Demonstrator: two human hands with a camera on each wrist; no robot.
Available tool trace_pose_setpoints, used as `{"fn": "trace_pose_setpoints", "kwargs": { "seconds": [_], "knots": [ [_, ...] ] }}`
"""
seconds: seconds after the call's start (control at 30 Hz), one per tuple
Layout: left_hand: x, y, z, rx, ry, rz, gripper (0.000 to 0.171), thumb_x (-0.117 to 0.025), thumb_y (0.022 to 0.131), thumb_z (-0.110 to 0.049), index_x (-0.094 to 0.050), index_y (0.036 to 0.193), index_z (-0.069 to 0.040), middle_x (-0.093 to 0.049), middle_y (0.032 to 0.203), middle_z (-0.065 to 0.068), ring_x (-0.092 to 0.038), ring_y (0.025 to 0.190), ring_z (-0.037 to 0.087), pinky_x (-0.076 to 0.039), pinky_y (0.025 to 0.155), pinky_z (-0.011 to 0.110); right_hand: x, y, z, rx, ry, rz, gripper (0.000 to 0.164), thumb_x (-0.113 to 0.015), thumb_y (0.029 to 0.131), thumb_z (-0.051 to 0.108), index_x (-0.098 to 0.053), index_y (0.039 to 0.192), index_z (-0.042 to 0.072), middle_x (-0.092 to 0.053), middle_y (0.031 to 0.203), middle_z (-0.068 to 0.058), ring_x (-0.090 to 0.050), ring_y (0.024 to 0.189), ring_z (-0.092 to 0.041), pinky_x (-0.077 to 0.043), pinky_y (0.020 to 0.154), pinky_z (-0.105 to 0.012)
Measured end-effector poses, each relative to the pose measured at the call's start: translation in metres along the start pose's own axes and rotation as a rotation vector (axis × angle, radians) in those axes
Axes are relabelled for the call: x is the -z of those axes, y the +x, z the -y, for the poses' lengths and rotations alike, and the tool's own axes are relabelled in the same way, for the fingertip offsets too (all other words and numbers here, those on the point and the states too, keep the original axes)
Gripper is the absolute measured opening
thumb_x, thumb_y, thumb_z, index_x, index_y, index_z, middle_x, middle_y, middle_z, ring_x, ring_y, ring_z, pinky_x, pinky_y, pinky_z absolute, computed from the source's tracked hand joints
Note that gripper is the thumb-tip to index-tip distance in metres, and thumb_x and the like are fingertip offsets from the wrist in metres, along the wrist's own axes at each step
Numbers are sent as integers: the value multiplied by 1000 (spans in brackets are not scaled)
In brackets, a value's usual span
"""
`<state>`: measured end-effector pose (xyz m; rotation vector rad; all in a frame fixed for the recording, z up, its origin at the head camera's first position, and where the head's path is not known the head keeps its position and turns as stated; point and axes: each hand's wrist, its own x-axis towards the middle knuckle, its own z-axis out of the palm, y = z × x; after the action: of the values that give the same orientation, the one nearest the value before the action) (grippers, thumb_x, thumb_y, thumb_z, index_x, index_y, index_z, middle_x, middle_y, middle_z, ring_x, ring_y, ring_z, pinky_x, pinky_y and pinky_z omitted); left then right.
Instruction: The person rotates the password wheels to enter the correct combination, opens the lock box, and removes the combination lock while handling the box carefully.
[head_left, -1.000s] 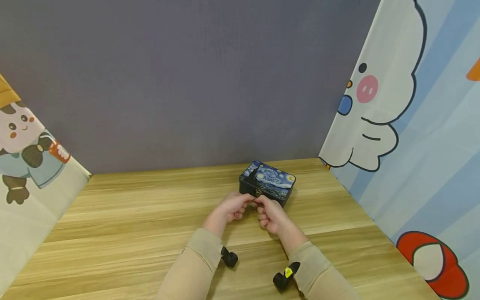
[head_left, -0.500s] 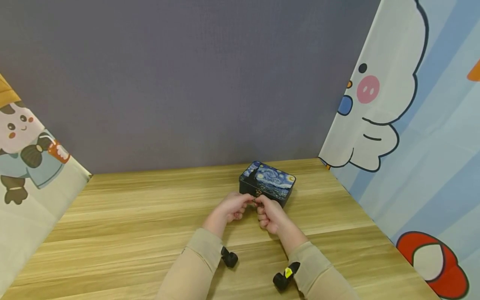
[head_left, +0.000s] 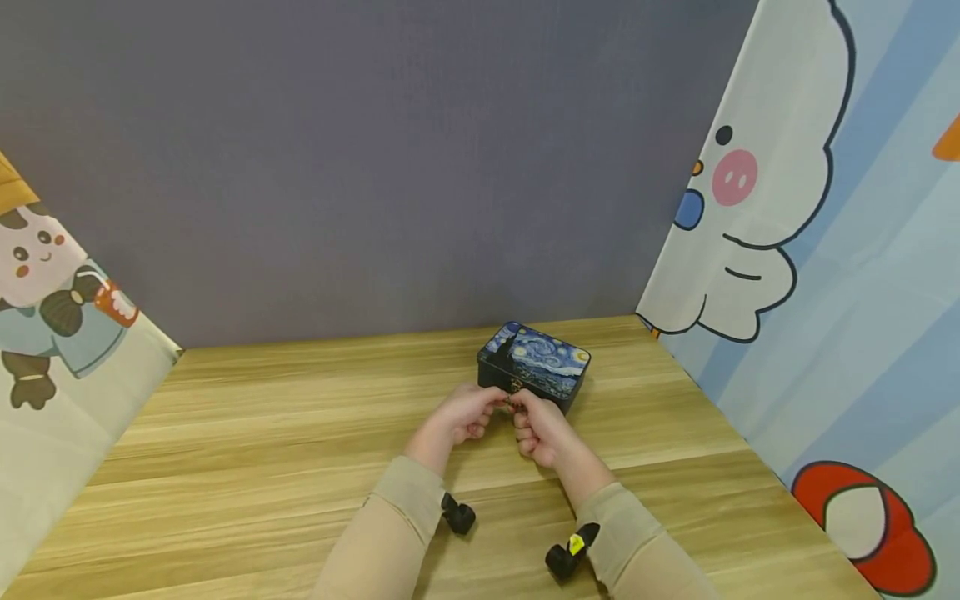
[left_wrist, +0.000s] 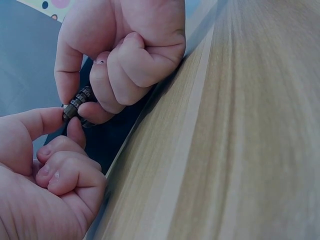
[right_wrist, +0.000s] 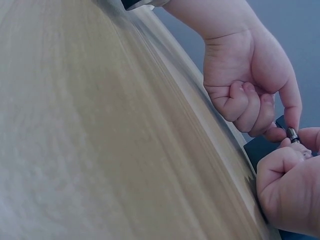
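Note:
A small combination padlock (left_wrist: 79, 101) with rows of numbered dials is held between my two hands. My left hand (head_left: 468, 412) pinches one end of it between thumb and index finger, other fingers curled in. From the opposite side my right hand (head_left: 542, 427) pinches the dial part with thumb and forefinger. Right behind the fingers stands a dark box (head_left: 536, 360), its lid down and printed with a swirling blue night-sky painting. A brass-coloured clasp (head_left: 516, 386) shows on its front, just above the fingertips. In the right wrist view, fingers hide most of the padlock (right_wrist: 292, 134).
The box stands on a wood-grain table (head_left: 300, 450), towards its back right. A grey panel (head_left: 390, 175) rises behind the table. Cartoon-printed cloth (head_left: 847, 333) borders the right side, another printed cloth (head_left: 82, 417) the left. Small black cameras (head_left: 457, 515) sit on both sleeves.

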<state>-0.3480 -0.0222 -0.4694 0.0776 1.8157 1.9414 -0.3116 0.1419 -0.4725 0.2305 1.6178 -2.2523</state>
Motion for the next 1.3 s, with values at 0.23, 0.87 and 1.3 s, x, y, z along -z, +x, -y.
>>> {"fn": "trace_pose_setpoints", "kwargs": {
  "seconds": [0.23,0.87,1.3],
  "knots": [
    [0,1,1,-5,-6,-13,19,-68,89,-21,-60,78,-9,-34,57,-7,-27,44,6,-25,41,20,0,-1,1,1,-7,3,17,-57,94,23,-50,85,10,-26,55,9,-22,42,-3,-18,38,-18],
    [3,2,2,4,-2,-15,21,-67,91,-21,-57,78,-8,-33,58,-6,-25,45,6,-24,41,21,4,-4,2,-10,13,-20,20,-58,94,27,-52,93,8,-24,56,10,-20,43,-3,-17,39,-18],
    [3,0,0,9,-7,-20,19,-68,91,-21,-59,79,-9,-33,59,-6,-26,46,7,-25,42,21,3,-3,2,-4,1,-35,18,-60,92,25,-51,86,11,-25,56,9,-21,44,-3,-18,39,-18]
  ]
}}
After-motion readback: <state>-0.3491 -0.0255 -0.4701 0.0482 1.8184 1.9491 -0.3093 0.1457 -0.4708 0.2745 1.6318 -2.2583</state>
